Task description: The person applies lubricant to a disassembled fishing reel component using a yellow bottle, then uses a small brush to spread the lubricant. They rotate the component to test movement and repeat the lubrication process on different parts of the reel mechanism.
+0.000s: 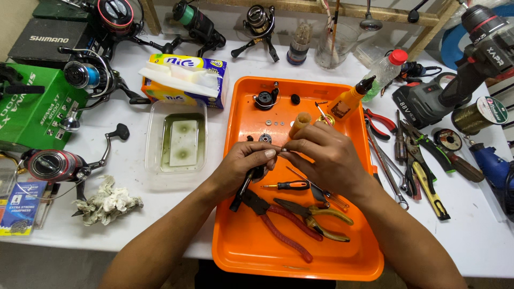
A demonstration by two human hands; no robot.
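Over the orange tray (235,251), our left hand (243,163) and right hand (321,155) pinch shut on a tiny metal part (280,151) between fingertips, red-handled pliers (281,230) lying just below.

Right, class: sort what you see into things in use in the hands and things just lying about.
In use:
left hand
right hand
small metal part pinched between them
orange tray beneath

Lying about:
red-handled pliers
small screwdriver
oil bottle
tissue pack
clear tub
spinning reel
crumpled tissue
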